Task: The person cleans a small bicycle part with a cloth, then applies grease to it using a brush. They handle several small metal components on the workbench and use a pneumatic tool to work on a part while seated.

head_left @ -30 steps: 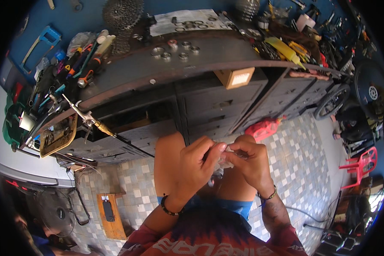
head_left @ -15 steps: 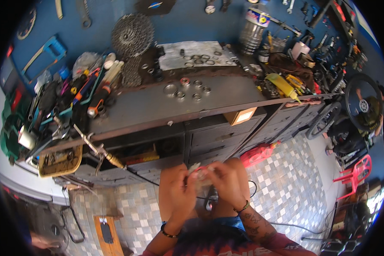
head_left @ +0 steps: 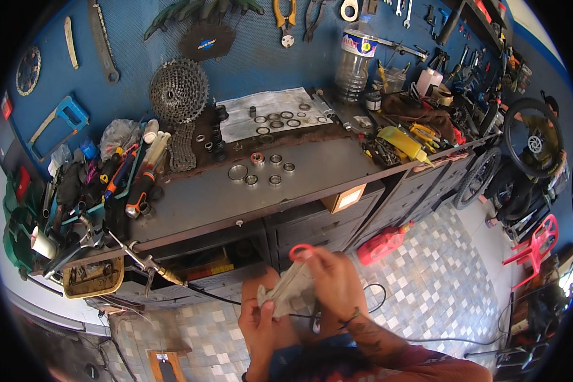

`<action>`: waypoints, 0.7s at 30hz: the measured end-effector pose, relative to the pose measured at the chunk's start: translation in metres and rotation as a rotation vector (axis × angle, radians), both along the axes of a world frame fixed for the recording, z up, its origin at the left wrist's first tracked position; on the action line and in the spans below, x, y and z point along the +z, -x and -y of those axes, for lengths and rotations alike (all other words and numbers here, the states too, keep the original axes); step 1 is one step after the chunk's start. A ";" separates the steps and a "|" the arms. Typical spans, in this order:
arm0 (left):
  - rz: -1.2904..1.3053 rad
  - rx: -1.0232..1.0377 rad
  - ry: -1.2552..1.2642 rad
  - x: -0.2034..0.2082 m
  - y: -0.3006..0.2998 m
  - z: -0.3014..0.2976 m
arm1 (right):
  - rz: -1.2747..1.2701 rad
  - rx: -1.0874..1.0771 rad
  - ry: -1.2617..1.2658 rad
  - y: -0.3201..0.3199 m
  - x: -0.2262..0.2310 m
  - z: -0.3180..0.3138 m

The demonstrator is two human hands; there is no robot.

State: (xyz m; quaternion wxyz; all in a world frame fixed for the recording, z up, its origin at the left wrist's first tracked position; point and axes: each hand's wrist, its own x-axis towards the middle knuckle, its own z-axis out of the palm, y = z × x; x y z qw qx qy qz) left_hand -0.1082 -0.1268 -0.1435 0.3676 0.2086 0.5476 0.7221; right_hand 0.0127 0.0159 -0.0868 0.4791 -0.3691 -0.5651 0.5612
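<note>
Over my lap, my right hand (head_left: 337, 280) pinches a small red ring (head_left: 293, 252) between thumb and fingers, held up in front of the bench. Lower and to its left, my left hand (head_left: 258, 328) is closed on a pale, crumpled rag (head_left: 286, 291). The rag stretches up toward my right hand, and I cannot tell whether that hand grips it too. On the bench top (head_left: 191, 207) beyond lie several loose metal bearings (head_left: 275, 181), one of them with a red face (head_left: 256, 157). Further back, more rings (head_left: 274, 116) rest on a white cloth (head_left: 235, 127).
Tools crowd the bench's left end, near an air blow gun (head_left: 151, 264) hanging at its edge. A cassette (head_left: 179, 91) leans on the blue wall beside a chain (head_left: 183, 148). At right are a yellow bottle (head_left: 402, 145), a red jug (head_left: 383, 244) and a red chair (head_left: 536, 251).
My hands were together around the red ring; now they are apart. The right has lifted the ring up, and the rag shows in the left. The view has tilted toward the wall.
</note>
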 end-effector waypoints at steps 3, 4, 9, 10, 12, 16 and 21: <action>0.108 0.062 -0.016 -0.022 0.004 0.017 | 0.002 -0.116 -0.098 -0.034 0.066 -0.030; 0.095 0.061 0.012 -0.026 0.006 0.022 | 0.016 -0.161 -0.263 -0.043 0.086 -0.051; 0.106 -0.063 0.116 -0.052 0.006 0.039 | 0.552 -0.414 -1.214 -0.025 0.177 -0.207; 0.097 -0.095 0.126 -0.049 0.002 0.036 | 0.660 -0.427 -1.321 -0.024 0.177 -0.237; 0.092 -0.136 0.115 -0.044 -0.006 0.028 | 1.227 -0.270 -1.369 -0.031 0.159 -0.294; 0.104 -0.140 0.096 -0.030 -0.014 0.026 | 1.240 -0.232 -1.632 -0.042 0.139 -0.297; -0.087 -0.099 -0.082 0.001 -0.013 0.022 | 0.339 -0.084 -0.830 -0.032 0.140 -0.148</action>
